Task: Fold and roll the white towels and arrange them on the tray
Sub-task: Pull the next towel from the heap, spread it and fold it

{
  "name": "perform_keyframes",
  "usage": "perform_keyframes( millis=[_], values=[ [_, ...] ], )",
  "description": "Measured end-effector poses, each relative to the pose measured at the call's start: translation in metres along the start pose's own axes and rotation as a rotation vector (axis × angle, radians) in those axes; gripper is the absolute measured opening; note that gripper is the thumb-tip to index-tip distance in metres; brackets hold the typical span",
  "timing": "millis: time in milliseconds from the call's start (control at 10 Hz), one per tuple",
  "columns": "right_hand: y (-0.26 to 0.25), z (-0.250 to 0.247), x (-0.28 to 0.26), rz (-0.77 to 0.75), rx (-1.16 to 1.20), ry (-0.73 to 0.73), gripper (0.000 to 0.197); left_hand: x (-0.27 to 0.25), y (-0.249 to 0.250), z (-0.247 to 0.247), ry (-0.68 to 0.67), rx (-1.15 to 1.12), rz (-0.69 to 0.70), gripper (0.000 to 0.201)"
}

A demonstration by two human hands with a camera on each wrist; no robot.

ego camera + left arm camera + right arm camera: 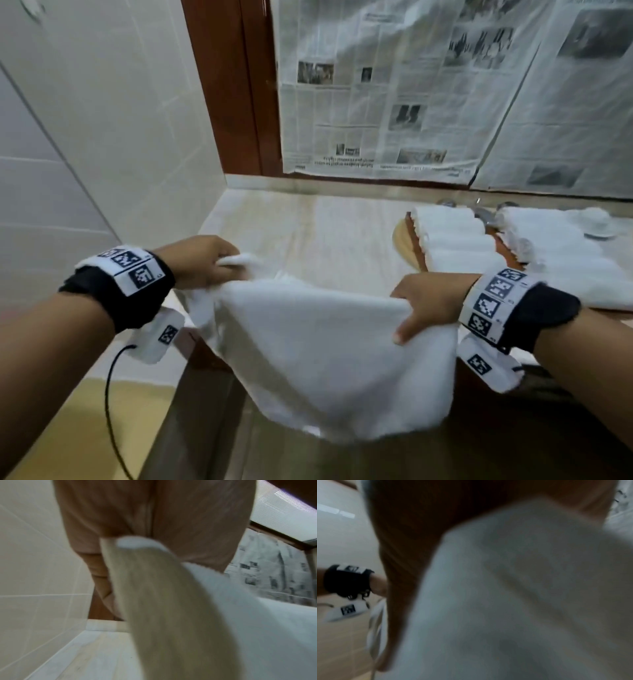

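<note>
The left hand [200, 262] has its fingers curled round one upper corner of a soft white terry towel [318, 356], and the right hand [426, 301] pinches the other corner, thumb over the front edge, so the cloth hangs spread between them in the air at the near edge of the pale beige stone table [308, 233]. Farther right on the table, a dark brown wooden tray [418, 246] holds a row of rolled white towels [455, 240], with a loose heap of white towels [565, 260] just beside them and newspaper sheets [428, 85] covering the wall behind.
</note>
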State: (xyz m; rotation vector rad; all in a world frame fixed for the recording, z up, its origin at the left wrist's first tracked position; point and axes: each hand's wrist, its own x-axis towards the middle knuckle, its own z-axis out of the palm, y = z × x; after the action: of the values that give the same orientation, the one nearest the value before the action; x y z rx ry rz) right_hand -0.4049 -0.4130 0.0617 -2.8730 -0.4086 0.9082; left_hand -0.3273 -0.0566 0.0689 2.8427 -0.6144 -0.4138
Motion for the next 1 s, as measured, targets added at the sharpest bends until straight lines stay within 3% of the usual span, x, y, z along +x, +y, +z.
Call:
perform_keyframes(
  millis=[200, 300, 400, 600, 700, 900, 1000],
  values=[
    [0.054, -0.022, 0.031, 0.102, -0.185, 0.060, 0.033, -0.002, -0.036, -0.002, 0.122, -0.025, -0.143, 0.035],
    [0.082, -0.047, 0.052, 0.158, -0.235, 0.163, 0.037, 0.009, -0.061, -0.021, 0.231, -0.007, -0.187, 0.032],
    [0.103, -0.075, 0.080, 0.248, -0.197, 0.320, 0.030, 0.038, -0.086, -0.043, 0.321, 0.014, -0.210, 0.029],
    [0.130, -0.158, 0.149, 0.429, -0.003, 0.610, 0.015, 0.142, -0.133, -0.101, 0.458, -0.028, -0.330, 0.028],
    [0.145, -0.207, 0.185, 0.517, 0.155, 0.719, 0.010, 0.211, -0.147, -0.129, 0.539, -0.187, -0.396, 0.027],
    [0.172, -0.266, 0.278, 0.625, 0.872, 0.957, 0.015, 0.345, -0.169, -0.143, 0.675, -0.909, -0.509, 0.008],
    [0.185, -0.271, 0.334, 0.643, 0.904, 1.011, 0.013, 0.396, -0.185, -0.136, 0.693, -0.987, -0.514, 0.007]
  ],
)
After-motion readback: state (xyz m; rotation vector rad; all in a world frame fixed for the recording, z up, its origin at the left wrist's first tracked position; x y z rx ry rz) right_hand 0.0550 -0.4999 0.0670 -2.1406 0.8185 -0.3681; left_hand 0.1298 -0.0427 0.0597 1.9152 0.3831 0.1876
